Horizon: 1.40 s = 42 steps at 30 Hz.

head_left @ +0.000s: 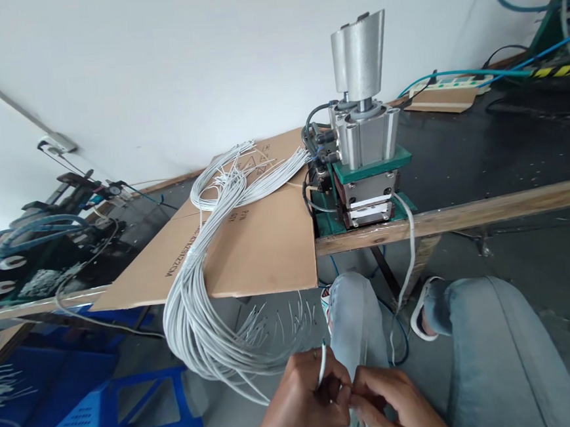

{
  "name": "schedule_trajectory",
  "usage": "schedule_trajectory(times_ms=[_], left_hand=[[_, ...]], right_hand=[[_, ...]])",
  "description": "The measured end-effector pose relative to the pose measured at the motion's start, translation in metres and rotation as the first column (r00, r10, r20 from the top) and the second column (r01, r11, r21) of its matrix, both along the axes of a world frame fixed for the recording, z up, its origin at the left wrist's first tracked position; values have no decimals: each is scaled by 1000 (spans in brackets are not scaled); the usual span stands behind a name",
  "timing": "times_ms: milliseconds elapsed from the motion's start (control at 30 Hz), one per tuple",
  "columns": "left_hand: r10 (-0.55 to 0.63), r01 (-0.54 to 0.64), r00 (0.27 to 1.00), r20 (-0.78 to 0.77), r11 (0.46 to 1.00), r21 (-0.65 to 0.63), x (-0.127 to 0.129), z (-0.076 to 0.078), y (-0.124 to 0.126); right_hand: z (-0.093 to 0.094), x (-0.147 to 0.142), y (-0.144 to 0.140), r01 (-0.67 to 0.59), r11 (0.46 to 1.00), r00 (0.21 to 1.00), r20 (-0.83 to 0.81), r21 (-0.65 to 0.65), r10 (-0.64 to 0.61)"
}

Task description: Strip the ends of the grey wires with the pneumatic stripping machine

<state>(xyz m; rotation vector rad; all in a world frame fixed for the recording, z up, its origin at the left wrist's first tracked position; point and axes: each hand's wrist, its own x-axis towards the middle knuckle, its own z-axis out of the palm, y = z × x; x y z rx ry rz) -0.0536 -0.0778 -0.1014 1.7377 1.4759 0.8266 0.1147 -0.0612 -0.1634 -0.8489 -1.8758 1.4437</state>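
My left hand (pixel 302 403) and my right hand (pixel 393 405) meet low in the frame, over my lap. Both pinch the same thin white cable (pixel 409 256), whose end sticks up between my left fingers. That cable rises to the front slot of a small pneumatic press machine (pixel 366 167) on the bench edge. A thick bundle of white cables (pixel 207 298) drapes over a flat cardboard sheet (pixel 263 248) and hangs down to the left of my hands, its stripped ends fanned out.
A wooden bench edge (pixel 487 209) runs right from the machine. Blue plastic stools (pixel 108 418) stand at lower left. Black equipment with blue hoses (pixel 35 240) sits at far left. A power strip (pixel 445 86) and cables lie at the back right. My knees in jeans (pixel 493 348) fill the lower right.
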Motion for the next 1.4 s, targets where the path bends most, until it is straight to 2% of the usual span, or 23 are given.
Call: schedule_trajectory(times_ms=[133, 200, 233, 300, 400, 467, 700, 833, 1067, 1233, 1400], left_hand=[[-105, 100, 990, -97, 993, -56, 1, 13, 7], [-91, 85, 994, -68, 993, -86, 2, 13, 9], [-58, 56, 998, -17, 993, -100, 3, 11, 9], [43, -27, 993, 112, 990, -139, 6, 7, 9], [206, -140, 932, 297, 964, -226, 9, -1, 6], [278, -169, 875, 397, 943, -287, 11, -7, 3], [482, -266, 662, 574, 867, -422, 26, -35, -10], [533, -311, 594, 602, 843, -439, 31, -40, -14], [550, -365, 595, 586, 834, -413, 34, -24, -11], [566, -379, 617, 547, 822, -424, 35, -15, -9], [553, -378, 635, 539, 831, -408, 35, -14, -9]], right_hand=[[3, 4, 2, -3, 1000, 999, 35, -5, 4], [3, 4, 3, 9, 999, 1000, 26, -36, -8], [2, 4, 4, 11, 997, 1000, 12, -82, -10], [0, 3, 4, -4, 966, 998, -60, -257, -12], [-4, -3, 0, -89, 854, 965, -255, -513, -53], [-9, -10, -3, -131, 812, 921, -372, -568, -112], [-27, -35, -15, -162, 803, 774, -579, -574, -257], [-22, -35, -13, -149, 800, 776, -570, -581, -269], [-5, -24, -4, -130, 819, 840, -500, -560, -209], [-2, -22, -1, -132, 824, 862, -474, -551, -179], [-2, -23, -2, -126, 826, 867, -465, -550, -178]])
